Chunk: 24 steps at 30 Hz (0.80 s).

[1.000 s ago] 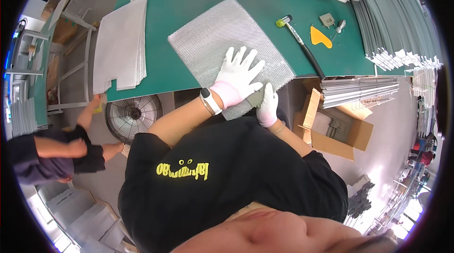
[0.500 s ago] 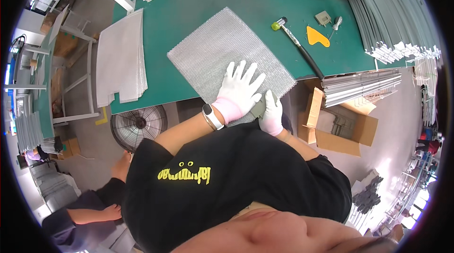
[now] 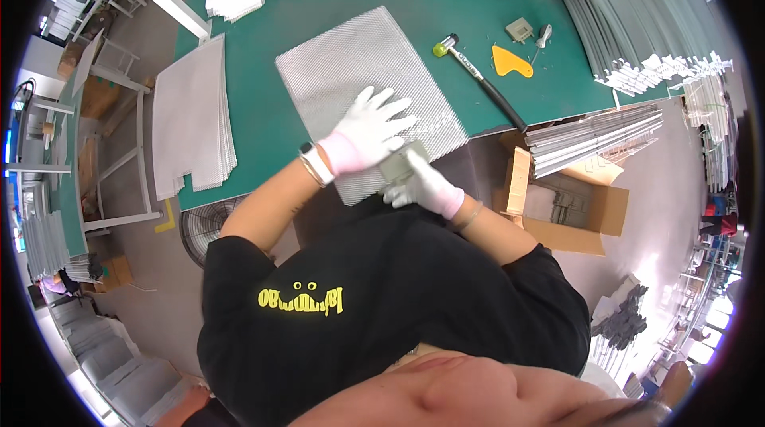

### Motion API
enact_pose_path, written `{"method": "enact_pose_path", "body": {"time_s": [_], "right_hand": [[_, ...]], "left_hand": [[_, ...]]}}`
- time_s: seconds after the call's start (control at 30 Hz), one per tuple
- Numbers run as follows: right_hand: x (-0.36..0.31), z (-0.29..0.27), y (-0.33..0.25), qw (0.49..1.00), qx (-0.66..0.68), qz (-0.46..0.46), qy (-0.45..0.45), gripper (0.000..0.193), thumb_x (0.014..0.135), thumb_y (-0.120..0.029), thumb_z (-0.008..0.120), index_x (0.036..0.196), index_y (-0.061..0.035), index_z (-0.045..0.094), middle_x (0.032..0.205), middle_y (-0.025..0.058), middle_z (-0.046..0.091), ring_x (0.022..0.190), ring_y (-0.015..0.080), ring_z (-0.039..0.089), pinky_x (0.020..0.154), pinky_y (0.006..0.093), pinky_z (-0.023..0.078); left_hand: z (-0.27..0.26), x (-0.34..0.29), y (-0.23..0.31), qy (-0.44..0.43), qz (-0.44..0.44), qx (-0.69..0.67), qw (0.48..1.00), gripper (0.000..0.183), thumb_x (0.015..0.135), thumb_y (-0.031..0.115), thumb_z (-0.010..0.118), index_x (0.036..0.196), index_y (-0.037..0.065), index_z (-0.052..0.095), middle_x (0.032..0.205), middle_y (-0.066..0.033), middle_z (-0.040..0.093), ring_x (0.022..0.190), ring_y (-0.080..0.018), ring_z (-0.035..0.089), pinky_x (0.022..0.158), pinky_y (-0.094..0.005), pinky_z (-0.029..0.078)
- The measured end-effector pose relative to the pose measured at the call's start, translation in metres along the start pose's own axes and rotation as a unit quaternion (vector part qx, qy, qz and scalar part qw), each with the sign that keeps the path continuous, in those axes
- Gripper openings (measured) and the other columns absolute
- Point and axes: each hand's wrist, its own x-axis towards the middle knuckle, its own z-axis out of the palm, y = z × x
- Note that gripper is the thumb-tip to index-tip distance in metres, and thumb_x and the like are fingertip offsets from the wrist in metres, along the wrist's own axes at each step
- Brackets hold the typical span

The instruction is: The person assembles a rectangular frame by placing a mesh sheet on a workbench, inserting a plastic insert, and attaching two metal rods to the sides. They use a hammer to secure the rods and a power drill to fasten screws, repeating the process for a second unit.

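A silver mesh sheet [image 3: 343,52] lies at an angle on the green table, its near corner reaching past the front edge toward my body. My left hand [image 3: 370,125], in a white glove with a pink cuff, rests flat on the mesh with fingers spread. At the sheet's near right edge, my gloved right hand [image 3: 426,188] grips a grey-green square piece [image 3: 405,162]. That piece lies against the mesh, its lower part hidden by my fingers.
Right of the sheet lie a hammer [image 3: 482,82], a yellow scraper [image 3: 511,62] and another small grey-green square piece [image 3: 519,29]. Mesh stacks [image 3: 191,116] stand left and at the back. Grey strips [image 3: 637,12] fill the right; an open carton [image 3: 558,228] is below.
The mesh sheet has turned clockwise. Both hands have shifted left, and the square piece is now more fully in view at the sheet's edge. The view itself has also shifted slightly.
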Motion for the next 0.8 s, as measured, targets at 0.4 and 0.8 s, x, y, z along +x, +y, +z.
{"method": "enact_pose_path", "body": {"time_s": [0.4, 0.8], "right_hand": [[-0.033, 0.018, -0.137, 0.467, -0.739, -0.328, 0.36, 0.048, 0.089, -0.043, 0.065, 0.11, 0.0011, 0.062, 0.098, 0.0208, 0.062, 0.094, 0.037, 0.063, 0.084, 0.0453, 0.051], [-0.045, 0.03, -0.114, 0.522, -0.612, -0.449, 0.389, 0.036, 0.088, -0.029, 0.069, 0.115, -0.0046, 0.067, 0.085, 0.0142, 0.061, 0.081, 0.0339, 0.063, 0.075, 0.0402, 0.052]], "left_hand": [[-0.02, -0.08, -0.056, 0.423, -0.383, -0.71, 0.413, 0.066, 0.099, 0.028, 0.06, 0.152, 0.001, 0.032, 0.151, -0.0099, 0.042, 0.143, -0.0181, 0.034, 0.12, -0.0346, 0.021], [-0.009, -0.06, -0.076, 0.32, -0.316, -0.101, 0.888, 0.071, 0.092, 0.025, 0.067, 0.15, -0.003, 0.036, 0.156, -0.0292, 0.031, 0.143, -0.0419, 0.032, 0.119, -0.0449, 0.027]]}}
